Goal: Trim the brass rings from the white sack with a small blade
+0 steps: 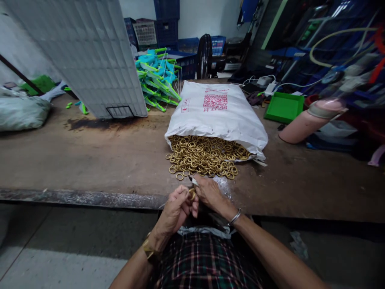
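My left hand (177,206) pinches a brass-coloured ring (191,194) between thumb and fingers, just off the table's front edge. Close beside it, my right hand (212,192) is closed around a small tool with a dark tip and a pale part (193,181); most of it is hidden in the fist, so its kind cannot be made out. Many similar rings (201,158) spill in a heap from the mouth of a white woven sack (192,116) lying on its side. The heap lies just beyond my hands.
A tall grey ribbed panel (99,60) stands at the left of the wooden table (120,160). Behind it are stacked green and blue plastic parts (158,80). To the right are a green tray (285,107) and a pink bottle (309,120). A pale bag (24,110) lies far left.
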A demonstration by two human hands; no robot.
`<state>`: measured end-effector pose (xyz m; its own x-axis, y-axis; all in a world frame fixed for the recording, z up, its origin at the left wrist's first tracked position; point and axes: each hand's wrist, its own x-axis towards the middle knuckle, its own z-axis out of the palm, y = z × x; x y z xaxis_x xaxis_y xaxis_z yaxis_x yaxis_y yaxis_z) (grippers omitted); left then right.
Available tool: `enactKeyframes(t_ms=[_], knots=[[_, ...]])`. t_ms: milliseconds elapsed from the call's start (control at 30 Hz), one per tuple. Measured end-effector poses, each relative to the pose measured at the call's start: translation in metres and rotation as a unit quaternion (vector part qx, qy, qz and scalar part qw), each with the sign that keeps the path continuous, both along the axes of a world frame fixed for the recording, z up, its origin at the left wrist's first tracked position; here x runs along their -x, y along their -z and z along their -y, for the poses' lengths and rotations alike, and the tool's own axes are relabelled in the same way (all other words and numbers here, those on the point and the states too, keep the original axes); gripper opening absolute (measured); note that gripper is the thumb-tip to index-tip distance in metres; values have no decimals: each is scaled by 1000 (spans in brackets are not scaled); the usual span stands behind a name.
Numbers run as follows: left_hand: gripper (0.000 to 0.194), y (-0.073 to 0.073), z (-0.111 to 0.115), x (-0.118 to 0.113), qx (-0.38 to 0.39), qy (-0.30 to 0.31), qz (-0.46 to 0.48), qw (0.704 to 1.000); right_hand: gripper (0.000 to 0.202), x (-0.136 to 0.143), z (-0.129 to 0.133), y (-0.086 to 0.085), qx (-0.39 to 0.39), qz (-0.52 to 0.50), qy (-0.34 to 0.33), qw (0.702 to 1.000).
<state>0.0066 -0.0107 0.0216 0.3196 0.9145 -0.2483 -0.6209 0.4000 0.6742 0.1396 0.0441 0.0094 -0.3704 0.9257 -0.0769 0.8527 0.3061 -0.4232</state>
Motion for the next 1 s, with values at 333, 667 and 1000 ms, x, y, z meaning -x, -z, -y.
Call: enactKeyframes(t_ms=[333,667,1000], knots=[[23,8,2,34,136,-109,43,984,14,50,-13,13,-70,30,44,996],[30,9,-4,35,158,-94,36,982,12,33,-10,16,-99,-16,45,994],[39,12,-6,7,49,-65,-203,976,8,-3,14,9,-89,-160,24,983]])
